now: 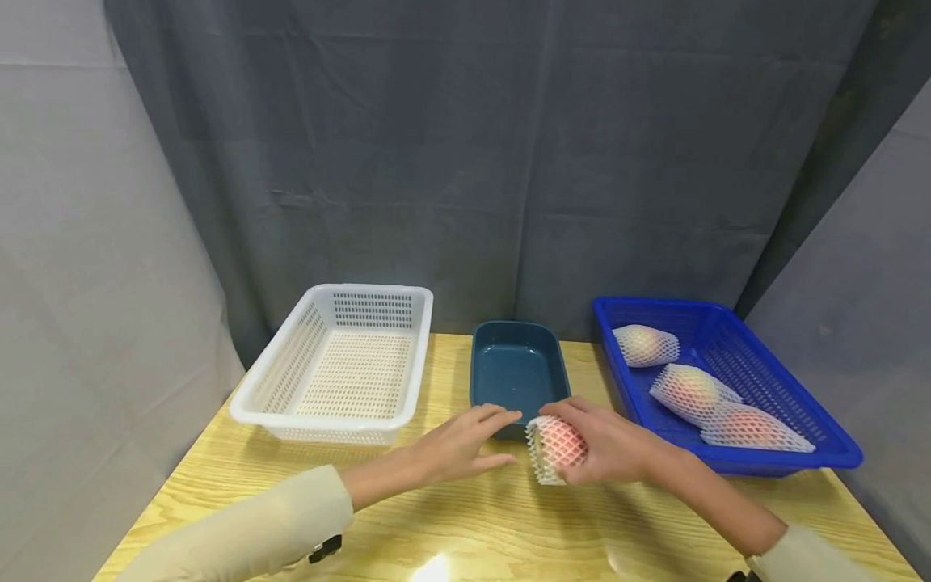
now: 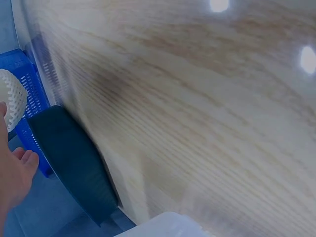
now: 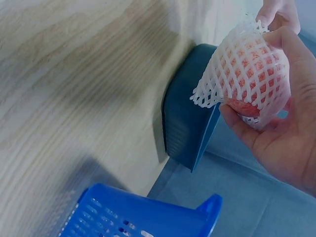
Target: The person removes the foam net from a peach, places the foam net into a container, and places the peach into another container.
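Observation:
My right hand (image 1: 611, 443) grips a round red fruit in a white foam net (image 1: 562, 444), thumb and fingers wrapped round its near side. The right wrist view shows the red, mottled skin through the mesh of the foam net (image 3: 247, 74), whose loose end sticks out past the fruit. My left hand (image 1: 465, 443) reaches in from the other side with its fingers extended and nothing in them, fingertips close to the net's end. Both hands are over the table just in front of a small dark teal tray (image 1: 518, 380), whose front edge they partly hide.
A white perforated basket (image 1: 327, 422) stands at the left on the wooden table (image 1: 436, 525). On the right, a blue basket (image 1: 793, 404) holds three fruits in foam nets (image 1: 694, 392). Grey curtains (image 1: 364, 162) hang behind the table and at both sides.

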A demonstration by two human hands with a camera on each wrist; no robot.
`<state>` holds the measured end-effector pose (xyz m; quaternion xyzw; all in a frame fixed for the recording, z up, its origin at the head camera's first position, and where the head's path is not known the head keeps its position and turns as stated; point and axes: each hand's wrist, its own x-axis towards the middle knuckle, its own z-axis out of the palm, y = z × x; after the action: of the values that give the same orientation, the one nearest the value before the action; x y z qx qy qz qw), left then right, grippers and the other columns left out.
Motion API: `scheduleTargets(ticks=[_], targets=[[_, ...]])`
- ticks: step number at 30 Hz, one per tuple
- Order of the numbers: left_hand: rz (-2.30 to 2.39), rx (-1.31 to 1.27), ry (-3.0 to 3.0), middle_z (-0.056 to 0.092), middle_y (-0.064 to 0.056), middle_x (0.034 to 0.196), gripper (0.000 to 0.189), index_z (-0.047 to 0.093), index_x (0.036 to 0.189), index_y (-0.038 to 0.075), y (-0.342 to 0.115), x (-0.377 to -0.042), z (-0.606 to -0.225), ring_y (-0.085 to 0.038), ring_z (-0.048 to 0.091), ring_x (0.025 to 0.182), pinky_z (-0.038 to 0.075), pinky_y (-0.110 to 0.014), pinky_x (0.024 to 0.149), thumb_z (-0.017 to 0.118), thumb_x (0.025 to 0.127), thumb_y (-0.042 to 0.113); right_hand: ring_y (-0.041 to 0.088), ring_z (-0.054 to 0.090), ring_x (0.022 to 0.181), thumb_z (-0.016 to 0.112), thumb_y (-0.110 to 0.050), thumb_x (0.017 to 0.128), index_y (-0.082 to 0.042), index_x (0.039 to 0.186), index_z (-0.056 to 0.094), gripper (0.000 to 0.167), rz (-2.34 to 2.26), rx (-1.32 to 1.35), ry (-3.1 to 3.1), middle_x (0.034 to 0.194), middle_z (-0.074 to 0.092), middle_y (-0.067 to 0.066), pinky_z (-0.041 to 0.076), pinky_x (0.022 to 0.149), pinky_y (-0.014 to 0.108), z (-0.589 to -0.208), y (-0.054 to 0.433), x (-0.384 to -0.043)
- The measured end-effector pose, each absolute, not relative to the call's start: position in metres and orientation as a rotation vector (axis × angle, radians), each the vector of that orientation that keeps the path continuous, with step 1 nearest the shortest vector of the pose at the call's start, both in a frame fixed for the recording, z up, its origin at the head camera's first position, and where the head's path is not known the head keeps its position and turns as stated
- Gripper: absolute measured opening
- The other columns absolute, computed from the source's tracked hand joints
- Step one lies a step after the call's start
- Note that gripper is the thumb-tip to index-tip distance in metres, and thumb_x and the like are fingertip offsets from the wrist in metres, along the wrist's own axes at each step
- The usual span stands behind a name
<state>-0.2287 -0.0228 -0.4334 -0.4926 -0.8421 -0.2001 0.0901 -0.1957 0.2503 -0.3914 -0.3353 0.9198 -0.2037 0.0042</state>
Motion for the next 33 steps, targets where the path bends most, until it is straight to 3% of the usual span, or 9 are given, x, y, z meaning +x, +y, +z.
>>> scheduleTargets(ticks=[15,33], targets=[[-0.605,-1.499,-2.520,0.057,-0.011,0.134,0.061,0.051,0.143,0.004,-0.028,-0.226,-0.448,-0.020,0.057,0.121,0.043,-0.024,0.101,0.070,0.095,0.035,0.010,0.055,0.084,0.080,-0.034,0.072,-0.011,0.136,0.053,0.073,-0.614,-1.060,2.839,0.118,0.057,0.003,0.048,0.062,0.024,-0.413,0.238,-0.193],[-0.597,-1.464,-2.537,0.059,-0.009,0.132,0.061,0.053,0.143,0.007,-0.038,-0.223,-0.461,-0.020,0.058,0.118,0.046,-0.025,0.099,0.071,0.093,0.039,0.009,0.055,0.085,0.081,-0.037,0.076,-0.013,0.138,0.051,0.073,-0.629,-1.015,2.768,0.120,0.054,0.000,0.048,0.064,0.025,-0.433,0.224,-0.192]])
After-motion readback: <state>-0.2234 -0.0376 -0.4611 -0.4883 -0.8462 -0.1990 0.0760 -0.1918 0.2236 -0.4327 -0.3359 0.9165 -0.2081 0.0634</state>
